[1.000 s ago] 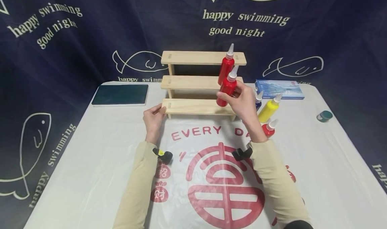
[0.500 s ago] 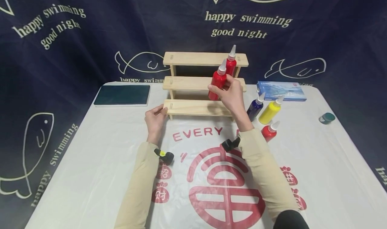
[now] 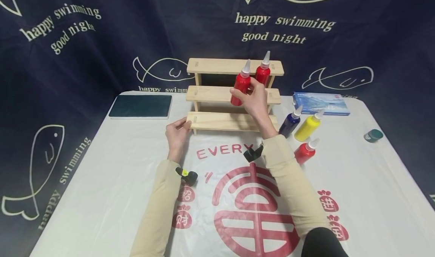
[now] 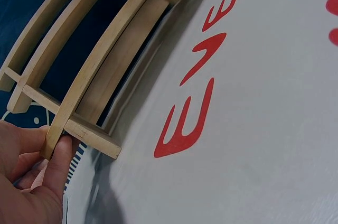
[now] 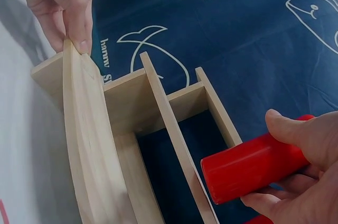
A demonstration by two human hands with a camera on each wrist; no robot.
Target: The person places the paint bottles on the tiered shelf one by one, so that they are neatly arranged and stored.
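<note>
A three-tier wooden shelf [image 3: 217, 119] stands at the back of the table. My left hand [image 3: 177, 135] pinches the left end of its lowest board, thumb and fingers on either side in the left wrist view [image 4: 31, 174]. With my right hand [image 3: 255, 98] I grip a red squeeze bottle [image 3: 241, 87] with a pointed clear cap. In the right wrist view its base [image 5: 227, 176] hangs close to the shelf boards, apart from or touching them I cannot tell. Another red squeeze bottle [image 3: 263, 73] stands at the shelf's right end, its base hidden behind my hand.
Right of the shelf stand a dark blue bottle [image 3: 290, 124], a yellow bottle [image 3: 307, 127] and a red bottle [image 3: 304, 152]. Beyond them lie a blue box [image 3: 321, 103] and a small green-lidded jar [image 3: 373, 136]. A dark green flat case [image 3: 141, 106] lies at the left.
My right hand has moved the red bottle left and upward, from the shelf's right end toward its middle. The blue bottle has come into fuller view. My left hand stays at the lowest board.
</note>
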